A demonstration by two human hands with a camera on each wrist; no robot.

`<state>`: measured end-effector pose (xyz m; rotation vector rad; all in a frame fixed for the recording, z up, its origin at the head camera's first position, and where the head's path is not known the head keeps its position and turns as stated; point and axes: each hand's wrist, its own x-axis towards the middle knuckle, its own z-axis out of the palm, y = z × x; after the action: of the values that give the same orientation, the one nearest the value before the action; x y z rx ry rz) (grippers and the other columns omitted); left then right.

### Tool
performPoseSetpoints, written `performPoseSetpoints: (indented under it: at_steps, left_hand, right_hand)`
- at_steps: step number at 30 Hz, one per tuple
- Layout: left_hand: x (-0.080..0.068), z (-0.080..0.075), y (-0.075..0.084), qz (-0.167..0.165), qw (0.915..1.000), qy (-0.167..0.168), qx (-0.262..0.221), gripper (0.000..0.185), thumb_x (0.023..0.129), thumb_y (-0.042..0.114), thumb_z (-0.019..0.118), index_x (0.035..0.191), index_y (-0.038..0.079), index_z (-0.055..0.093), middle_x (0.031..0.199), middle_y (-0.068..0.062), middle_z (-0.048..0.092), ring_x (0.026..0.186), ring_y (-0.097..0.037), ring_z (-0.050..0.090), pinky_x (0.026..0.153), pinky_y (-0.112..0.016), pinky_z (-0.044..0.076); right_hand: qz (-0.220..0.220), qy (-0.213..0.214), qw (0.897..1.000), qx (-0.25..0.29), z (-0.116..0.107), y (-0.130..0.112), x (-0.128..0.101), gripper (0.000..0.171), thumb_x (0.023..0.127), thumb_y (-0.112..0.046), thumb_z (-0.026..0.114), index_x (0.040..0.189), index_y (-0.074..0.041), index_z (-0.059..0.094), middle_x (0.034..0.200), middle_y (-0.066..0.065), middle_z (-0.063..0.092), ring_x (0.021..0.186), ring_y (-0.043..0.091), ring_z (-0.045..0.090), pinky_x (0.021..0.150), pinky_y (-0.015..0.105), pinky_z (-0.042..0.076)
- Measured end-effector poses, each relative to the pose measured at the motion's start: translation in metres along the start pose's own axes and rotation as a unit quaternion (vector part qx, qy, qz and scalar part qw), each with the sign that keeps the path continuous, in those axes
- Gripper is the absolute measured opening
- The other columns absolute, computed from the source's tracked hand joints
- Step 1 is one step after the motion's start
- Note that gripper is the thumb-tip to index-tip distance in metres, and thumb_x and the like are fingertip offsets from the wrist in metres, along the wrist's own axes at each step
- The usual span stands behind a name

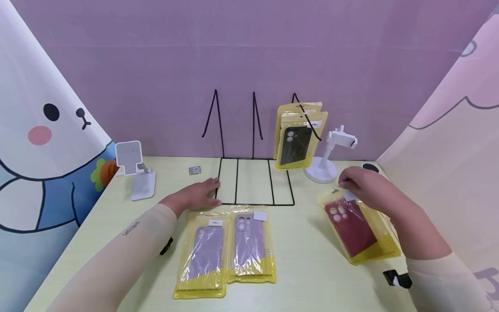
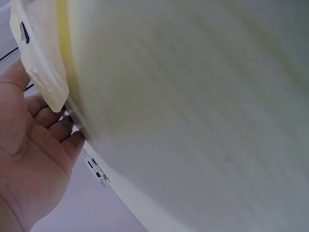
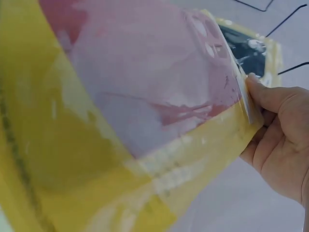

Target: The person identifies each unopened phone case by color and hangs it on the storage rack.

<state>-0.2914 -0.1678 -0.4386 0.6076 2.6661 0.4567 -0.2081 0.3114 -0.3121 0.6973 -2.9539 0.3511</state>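
My right hand (image 1: 364,185) pinches the top edge of a yellow-and-clear bag holding a dark red phone case (image 1: 351,229). The bag tilts at the right of the table; in the right wrist view the thumb presses its edge. My left hand (image 1: 196,195), fingers extended, rests at the left side of a black wire display rack (image 1: 253,204). Just in front of that hand lie two bagged purple phone cases, a left one (image 1: 206,249) and a right one (image 1: 249,238). Bagged cases, the front one black (image 1: 296,145), hang on the rack's right hook.
A white phone stand (image 1: 143,185) stands at the left, and a white round-based phone holder (image 1: 321,170) at the right behind my right hand. A small grey square device (image 1: 194,170) lies near the back edge. The rack's left and middle hooks (image 1: 255,112) stick forward.
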Motion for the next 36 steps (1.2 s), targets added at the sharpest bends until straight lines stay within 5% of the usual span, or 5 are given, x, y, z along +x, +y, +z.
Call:
performPoseSetpoints:
  at_steps: [5,20,27,36]
  left_hand:
    - [0.0,0.0,0.0,0.003,1.0,0.001,0.003,0.085,0.093,0.055,0.058,0.158,0.016,0.018,0.165,-0.01,0.007,0.152,-0.032,0.01,0.122,-0.051,0.016]
    - [-0.002,0.0,0.001,0.003,1.0,0.002,0.004,0.085,0.093,0.056,0.057,0.158,0.016,0.019,0.166,-0.01,0.007,0.152,-0.032,0.01,0.122,-0.051,0.016]
    - [-0.002,0.0,0.001,0.008,1.0,0.001,-0.005,0.085,0.094,0.055,0.057,0.158,0.014,0.019,0.165,-0.013,0.007,0.151,-0.035,0.01,0.122,-0.054,0.015]
    - [0.001,0.001,-0.001,0.005,1.0,0.005,-0.002,0.084,0.094,0.054,0.058,0.158,0.016,0.02,0.165,-0.01,0.008,0.152,-0.032,0.011,0.122,-0.051,0.016]
  right_hand:
    - [-0.002,0.018,1.0,0.008,-0.005,-0.014,0.008,0.008,0.091,-0.006,0.069,0.093,-0.013,0.066,0.081,-0.004,0.06,0.077,0.015,0.054,0.07,0.032,0.053]
    - [-0.117,0.027,0.993,-0.012,-0.022,-0.057,0.029,0.01,0.089,-0.009,0.072,0.091,-0.019,0.071,0.084,-0.012,0.063,0.075,0.006,0.056,0.069,0.029,0.054]
    - [-0.154,0.085,0.984,-0.011,-0.027,-0.074,0.04,0.013,0.088,-0.005,0.071,0.09,-0.016,0.065,0.081,-0.009,0.061,0.072,0.008,0.052,0.065,0.028,0.049]
    - [-0.128,0.121,0.984,0.006,-0.029,-0.103,0.053,0.003,0.097,-0.012,0.061,0.096,-0.015,0.061,0.088,-0.006,0.057,0.079,0.01,0.05,0.068,0.029,0.047]
